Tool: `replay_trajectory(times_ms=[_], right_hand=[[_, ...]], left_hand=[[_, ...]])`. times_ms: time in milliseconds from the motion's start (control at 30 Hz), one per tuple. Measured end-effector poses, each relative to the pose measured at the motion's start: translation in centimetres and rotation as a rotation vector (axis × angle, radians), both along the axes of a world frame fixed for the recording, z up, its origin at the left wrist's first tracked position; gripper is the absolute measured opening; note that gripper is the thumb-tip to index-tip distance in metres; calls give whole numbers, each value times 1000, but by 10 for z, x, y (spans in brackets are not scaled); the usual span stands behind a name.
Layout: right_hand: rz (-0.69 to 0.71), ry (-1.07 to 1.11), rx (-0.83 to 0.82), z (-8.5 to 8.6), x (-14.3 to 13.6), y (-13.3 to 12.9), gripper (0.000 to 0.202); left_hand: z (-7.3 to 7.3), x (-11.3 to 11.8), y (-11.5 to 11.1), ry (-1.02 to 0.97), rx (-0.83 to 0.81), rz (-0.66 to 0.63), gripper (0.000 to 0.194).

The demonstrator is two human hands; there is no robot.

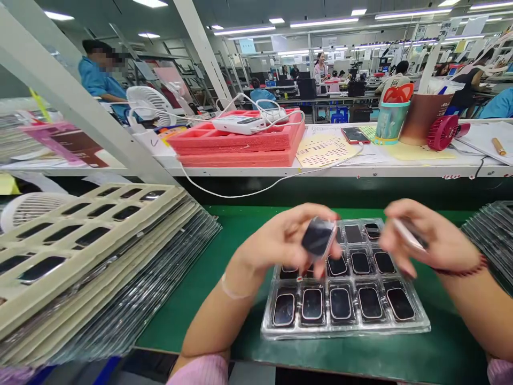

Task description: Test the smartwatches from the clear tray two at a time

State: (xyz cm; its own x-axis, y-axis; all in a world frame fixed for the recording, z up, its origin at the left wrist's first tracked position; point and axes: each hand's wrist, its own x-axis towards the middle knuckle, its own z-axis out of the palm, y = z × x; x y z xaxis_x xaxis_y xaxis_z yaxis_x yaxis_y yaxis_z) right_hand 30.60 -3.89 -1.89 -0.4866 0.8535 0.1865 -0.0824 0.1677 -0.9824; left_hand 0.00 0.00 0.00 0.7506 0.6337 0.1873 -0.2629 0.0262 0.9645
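Note:
A clear plastic tray (344, 332) lies on the green table, its compartments holding several dark, rounded-rectangle pieces with pale rims. My left hand (294, 238) is over the tray's back left part, closed on a dark-faced piece (319, 237) that is tilted above the tray. Over the back right corner, my right hand (430, 238) grips another piece (411, 234), seen nearly edge-on and blurred. Neither held piece touches the tray. My hands hide some of the back compartments.
Stacked cream trays (92, 224) with dark pieces stand at the left, above clear trays (160, 283). More clear trays (495, 240) are at the right. A shelf (248, 172) behind bears red foam (240, 152), a phone (355, 135) and cups. People sit beyond.

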Motion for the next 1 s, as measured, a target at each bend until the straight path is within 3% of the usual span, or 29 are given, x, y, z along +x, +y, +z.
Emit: replay_trajectory(times_ms=[67, 167, 300, 667, 1000], right_hand=[[-14, 86, -56, -6, -13, 17, 58], [-171, 45, -149, -28, -27, 47, 49], [-286, -49, -163, -57, -33, 66, 33], [-265, -108, -36, -71, -33, 66, 43], [-252, -133, -26, -72, -34, 62, 45]], left_hand=[[-12, 26, 24, 32, -27, -6, 65], [-37, 52, 51, 133, -60, 146, 61], [-59, 61, 58, 258, -7, 317, 36], [-76, 66, 56, 283, 52, 325, 33], [-75, 66, 53, 259, 56, 361, 34]])
